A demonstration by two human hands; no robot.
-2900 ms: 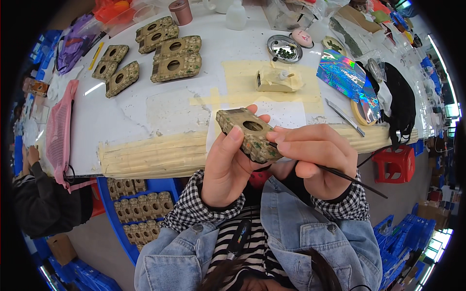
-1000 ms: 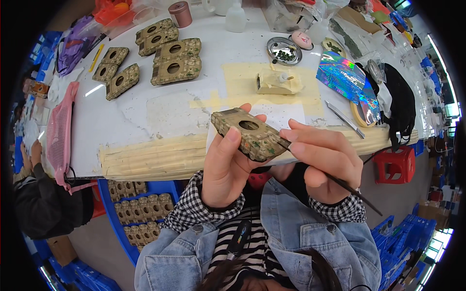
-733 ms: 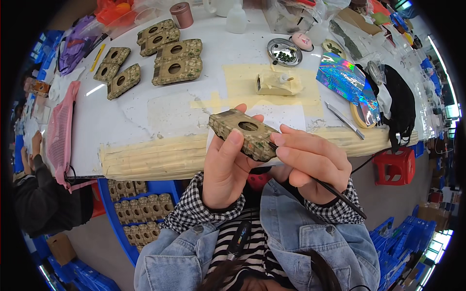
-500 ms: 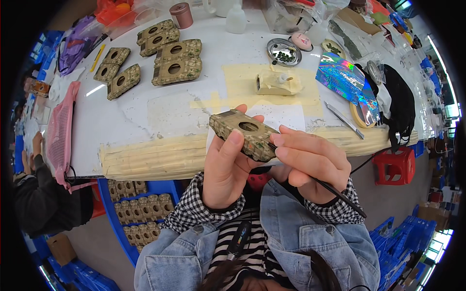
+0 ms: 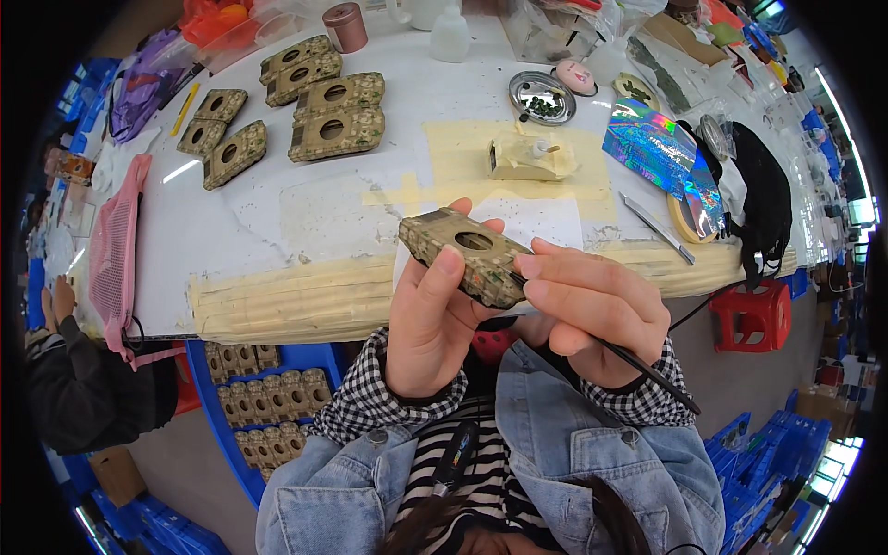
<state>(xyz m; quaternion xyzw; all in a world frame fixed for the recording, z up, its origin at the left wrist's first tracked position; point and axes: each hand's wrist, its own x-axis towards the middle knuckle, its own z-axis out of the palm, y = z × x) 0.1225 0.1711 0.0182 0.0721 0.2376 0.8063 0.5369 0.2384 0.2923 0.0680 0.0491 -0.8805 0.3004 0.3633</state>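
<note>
My left hand point(image 5: 427, 319) is closed around a camouflage-patterned model tank hull point(image 5: 458, 242), thumb on its near side and fingertips behind it. The hull is tilted, with a round hole in its top. In my right hand point(image 5: 601, 310) is a slim black tool point(image 5: 647, 372), pinched between thumb and fingers. Its rear end points down and to the right. The fingertips are at the hull's right end, and they hide the tool's working tip. Beyond my hands, a beige block-like fixture point(image 5: 529, 159) sits on masking tape.
Several similar hulls point(image 5: 338, 131) stand at the table's back left, and more fill a blue crate point(image 5: 277, 356) below its edge. A round metal dish point(image 5: 541, 98) holds small dark green parts. A silver pointed tool point(image 5: 657, 228) lies right. Another person's hand point(image 5: 61, 301) is far left.
My hands, the hull and the black tool look almost unmoved. At the far left, the other person's hand has shifted slightly nearer.
</note>
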